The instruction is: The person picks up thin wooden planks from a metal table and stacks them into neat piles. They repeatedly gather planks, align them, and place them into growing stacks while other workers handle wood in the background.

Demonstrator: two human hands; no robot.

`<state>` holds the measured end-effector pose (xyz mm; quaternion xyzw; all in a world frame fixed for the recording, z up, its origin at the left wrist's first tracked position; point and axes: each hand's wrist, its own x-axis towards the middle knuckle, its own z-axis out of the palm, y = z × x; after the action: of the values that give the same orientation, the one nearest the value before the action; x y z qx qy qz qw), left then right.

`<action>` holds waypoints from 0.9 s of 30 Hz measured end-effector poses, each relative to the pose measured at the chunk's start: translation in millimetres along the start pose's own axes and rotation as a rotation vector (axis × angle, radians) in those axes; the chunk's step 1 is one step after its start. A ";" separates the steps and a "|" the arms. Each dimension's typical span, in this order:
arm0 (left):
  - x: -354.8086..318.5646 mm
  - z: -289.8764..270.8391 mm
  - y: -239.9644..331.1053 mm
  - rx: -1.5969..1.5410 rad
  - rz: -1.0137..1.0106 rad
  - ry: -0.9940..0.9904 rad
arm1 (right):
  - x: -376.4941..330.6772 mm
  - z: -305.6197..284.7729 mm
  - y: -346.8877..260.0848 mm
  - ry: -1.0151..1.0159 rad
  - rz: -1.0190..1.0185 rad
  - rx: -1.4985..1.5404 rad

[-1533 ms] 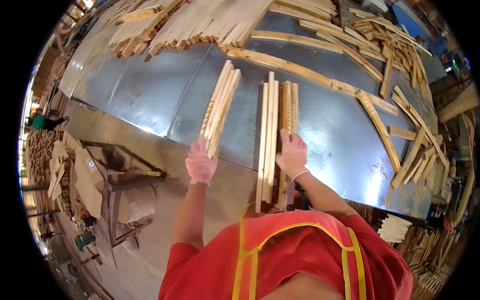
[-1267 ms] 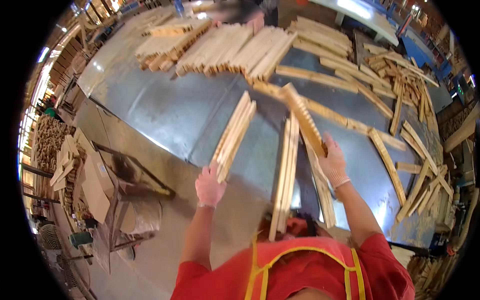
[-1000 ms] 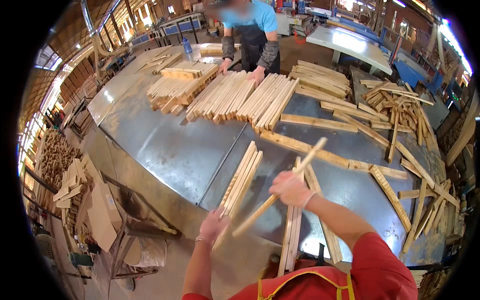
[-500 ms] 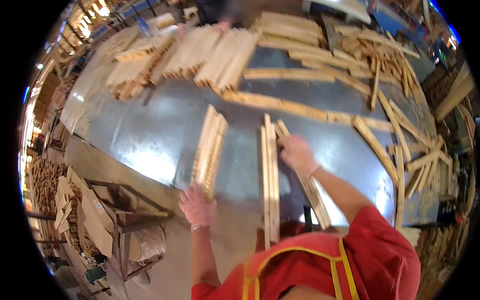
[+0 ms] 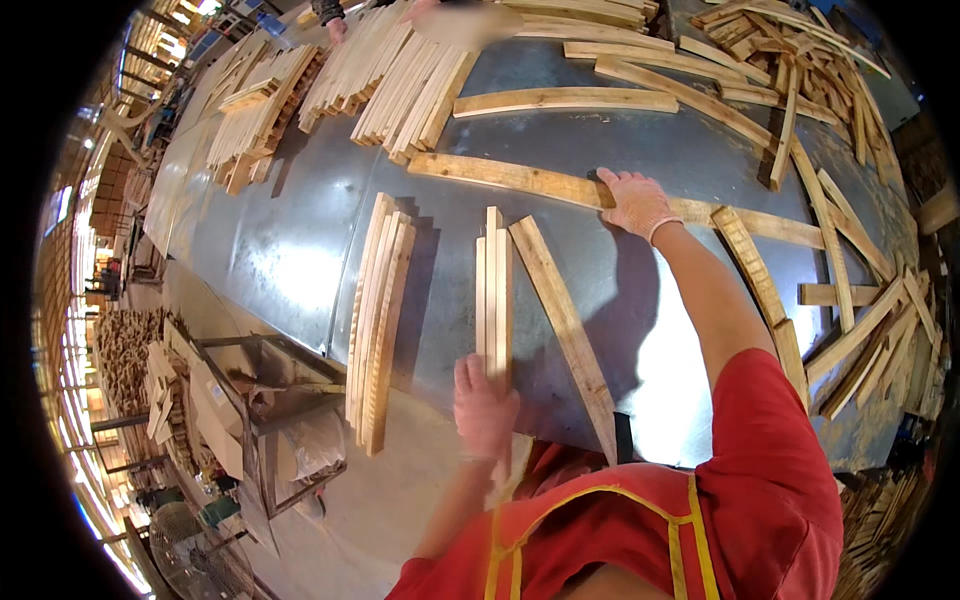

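Observation:
My left hand (image 5: 485,410), slightly blurred, is closed around the near end of a small bundle of narrow wooden strips (image 5: 495,300) standing out over the table's front edge. Farther off, my right hand (image 5: 637,203) grips a long wooden board (image 5: 520,178) lying crosswise, thumb on its near side. Both hands look covered by thin pale gloves. Between them a single board (image 5: 565,325) lies aslant, its near end close to my body. Left of my left hand, another bundle of strips (image 5: 380,330) rests side by side, partly overhanging the edge.
The metal table (image 5: 300,240) carries rows of stacked strips (image 5: 420,90) at the far side. Loose boards (image 5: 870,330) cross each other at the right, with a heap of offcuts (image 5: 760,45) behind. Another person's hand (image 5: 337,30) shows at the far edge. A metal-framed stand (image 5: 262,430) is at lower left.
My left hand has left the left bundle and moved right onto the middle strips. My right hand has let go of the slanted board and reached farther out to the crosswise board. The view has shifted.

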<state>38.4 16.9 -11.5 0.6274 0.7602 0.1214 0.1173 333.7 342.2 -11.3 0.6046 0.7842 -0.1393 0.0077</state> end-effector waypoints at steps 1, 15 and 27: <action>4.3 -7.8 -0.1 -0.101 -0.149 -0.127 | -5.0 -6.3 0.1 -0.018 -0.012 0.095; 2.8 -0.4 -20.0 -0.396 -0.181 -0.130 | -308.4 93.9 -195.5 -0.699 -0.039 0.862; 14.7 -33.6 -36.1 0.089 0.018 -0.254 | -291.4 68.0 -146.5 0.086 0.221 0.262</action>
<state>-8.9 23.5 7.8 0.6490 0.7383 0.0080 0.1835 262.1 17.3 6.6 0.6882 0.6879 -0.2126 -0.0893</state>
